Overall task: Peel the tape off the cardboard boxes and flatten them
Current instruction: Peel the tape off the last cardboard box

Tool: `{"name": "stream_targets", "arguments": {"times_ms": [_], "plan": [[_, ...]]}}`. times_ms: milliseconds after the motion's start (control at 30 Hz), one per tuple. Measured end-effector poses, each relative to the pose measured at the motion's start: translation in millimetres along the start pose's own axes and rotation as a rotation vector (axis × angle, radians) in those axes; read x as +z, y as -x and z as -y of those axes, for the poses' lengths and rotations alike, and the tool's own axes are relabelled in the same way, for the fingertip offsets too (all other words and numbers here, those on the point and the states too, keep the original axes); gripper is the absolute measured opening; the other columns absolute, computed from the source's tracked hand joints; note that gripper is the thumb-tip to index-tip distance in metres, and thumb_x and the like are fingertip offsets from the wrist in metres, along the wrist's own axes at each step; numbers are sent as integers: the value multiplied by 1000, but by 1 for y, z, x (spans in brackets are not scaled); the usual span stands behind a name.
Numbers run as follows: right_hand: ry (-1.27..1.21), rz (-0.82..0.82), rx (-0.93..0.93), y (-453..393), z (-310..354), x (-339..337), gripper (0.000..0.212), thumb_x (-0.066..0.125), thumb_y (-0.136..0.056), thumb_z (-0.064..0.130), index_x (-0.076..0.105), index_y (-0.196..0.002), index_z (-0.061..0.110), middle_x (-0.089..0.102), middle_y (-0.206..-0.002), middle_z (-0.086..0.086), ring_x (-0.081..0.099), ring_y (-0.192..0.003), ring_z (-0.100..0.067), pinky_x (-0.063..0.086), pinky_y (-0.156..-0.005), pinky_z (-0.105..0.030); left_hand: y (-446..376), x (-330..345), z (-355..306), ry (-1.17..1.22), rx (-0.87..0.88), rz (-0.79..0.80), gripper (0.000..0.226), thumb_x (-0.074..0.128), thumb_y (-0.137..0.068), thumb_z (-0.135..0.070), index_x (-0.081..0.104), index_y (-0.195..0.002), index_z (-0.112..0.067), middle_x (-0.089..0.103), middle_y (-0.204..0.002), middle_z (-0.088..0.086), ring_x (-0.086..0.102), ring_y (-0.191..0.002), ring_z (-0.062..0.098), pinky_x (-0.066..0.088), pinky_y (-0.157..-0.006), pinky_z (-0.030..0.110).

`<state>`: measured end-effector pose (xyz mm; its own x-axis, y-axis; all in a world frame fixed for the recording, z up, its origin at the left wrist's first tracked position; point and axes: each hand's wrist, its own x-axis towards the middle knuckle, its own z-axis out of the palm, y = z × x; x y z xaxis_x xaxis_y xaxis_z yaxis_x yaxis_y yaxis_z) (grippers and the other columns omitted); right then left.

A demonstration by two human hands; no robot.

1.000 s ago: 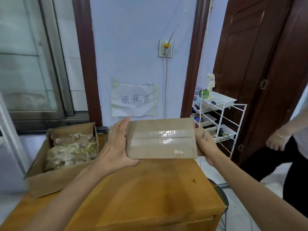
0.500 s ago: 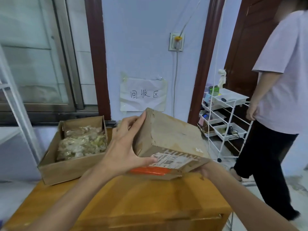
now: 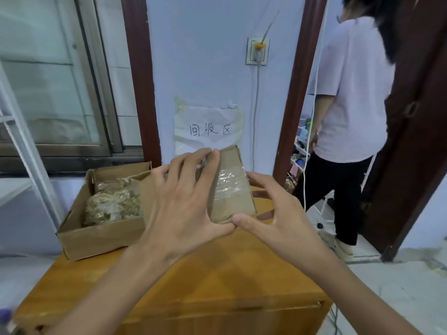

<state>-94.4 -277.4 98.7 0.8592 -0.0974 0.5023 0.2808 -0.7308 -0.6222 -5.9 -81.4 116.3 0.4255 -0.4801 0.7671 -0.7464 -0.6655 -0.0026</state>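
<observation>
Taped cardboard box (image 3: 229,189) gripped by left hand (image 3: 183,204) and right hand (image 3: 278,213); wall sign (image 3: 209,129) reads "回收区".

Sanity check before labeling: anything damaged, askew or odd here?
Nothing broken or spilled. The box is held tilted between the left hand and right hand, its clear tape wrinkled but still on. The wall sign is crumpled. The open box overhangs the table edge.
</observation>
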Motion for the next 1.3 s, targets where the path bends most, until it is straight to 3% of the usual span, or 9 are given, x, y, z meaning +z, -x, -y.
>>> {"name": "stream_targets", "arguments": {"times_ms": [300,467,533,633,733,900,1167,1233,1300], "plan": [[64,-62,-7,12,5,1,67,63,-87,71,48,-149,49,57,-140,28,58,-129,-1,59,-95,-37,18,5,0,215,-70,-77,116,74,-64,-81,42,-156,-19,45,-153,-2,47,-137,20,31,-102,41],[-115,-155,66,21,-6,3,45,68,-98,38,60,-141,49,73,-117,23,69,-109,1,61,-75,-28,23,8,6,188,89,181,132,75,-61,-86,25,-163,-19,47,-152,-4,47,-134,18,26,-103,33],[-172,-100,85,31,-11,8,58,71,-96,49,49,-150,51,66,-131,27,61,-124,4,58,-84,-25,25,9,6,185,141,250,133,75,-60,-86,25,-163,-20,49,-148,-4,48,-131,17,26,-100,31],[-168,80,76,37,-12,17,108,74,-75,79,13,-161,56,27,-161,35,32,-147,10,43,-114,-32,24,9,3,248,190,263,130,76,-63,-84,24,-163,-21,49,-147,-8,48,-131,13,30,-102,34],[-196,152,94,36,-14,15,129,83,-64,79,0,-160,60,17,-165,36,24,-152,9,39,-122,-43,25,8,7,267,241,299,130,73,-64,-85,20,-164,-21,49,-142,-11,47,-130,9,29,-109,35],[145,150,64,40,-22,15,134,82,-58,85,-2,-159,61,23,-158,33,41,-138,5,53,-108,-40,37,10,37,120,222,416,142,65,-60,-94,5,-166,-23,27,-165,-5,25,-153,16,8,-128,40],[336,105,-24,41,-28,34,114,70,-72,82,9,-162,49,21,-162,18,49,-128,-8,62,-85,-43,51,19,60,-6,267,501,133,66,-65,-87,16,-164,-14,36,-156,5,38,-142,25,20,-126,48],[353,53,-48,42,-24,38,113,66,-73,84,12,-163,44,23,-163,13,47,-135,-12,61,-90,-47,51,18,59,14,274,449,131,68,-65,-84,24,-162,-9,39,-154,7,41,-139,27,21,-126,45],[344,-9,-42,41,-15,43,114,66,-71,86,12,-162,43,23,-165,8,38,-147,-19,50,-109,-55,49,16,54,53,261,405,129,71,-64,-83,29,-160,-9,41,-153,7,43,-140,26,22,-125,42]]}}
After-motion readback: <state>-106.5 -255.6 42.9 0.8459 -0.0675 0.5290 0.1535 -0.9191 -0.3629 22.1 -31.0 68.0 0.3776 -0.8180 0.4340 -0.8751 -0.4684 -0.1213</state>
